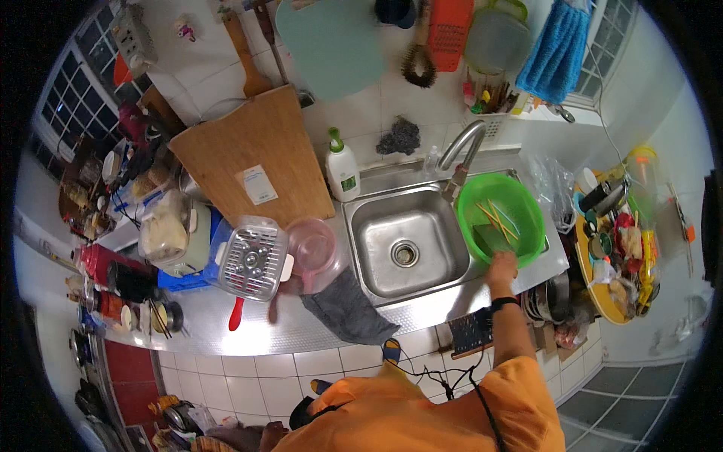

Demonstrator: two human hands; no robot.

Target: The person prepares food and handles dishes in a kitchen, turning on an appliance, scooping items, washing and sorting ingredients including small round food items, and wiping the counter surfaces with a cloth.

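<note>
My right hand (502, 268), a dark band on its wrist, is at the near rim of a green plastic basin (528, 198). Its fingers appear closed on the near end of a flat, dark rectangular blade, probably a cleaver (490, 238), which slopes into the basin; the handle is hidden. Several thin sticks like chopsticks (497, 217) lie in the basin by the blade. To its left is a stainless steel sink (406, 220) with an exposed drain. What seems to be my left hand (273, 436) shows dimly at the bottom edge, its fingers unclear.
A curved faucet (464, 148) rises behind the sink and basin. A white pump bottle (342, 172), wooden cutting board (265, 164), pink plastic basin (311, 248), slotted metal tray (252, 260) and grey cloth (350, 311) are to the left. Cluttered yellow tray (599, 294) stands right.
</note>
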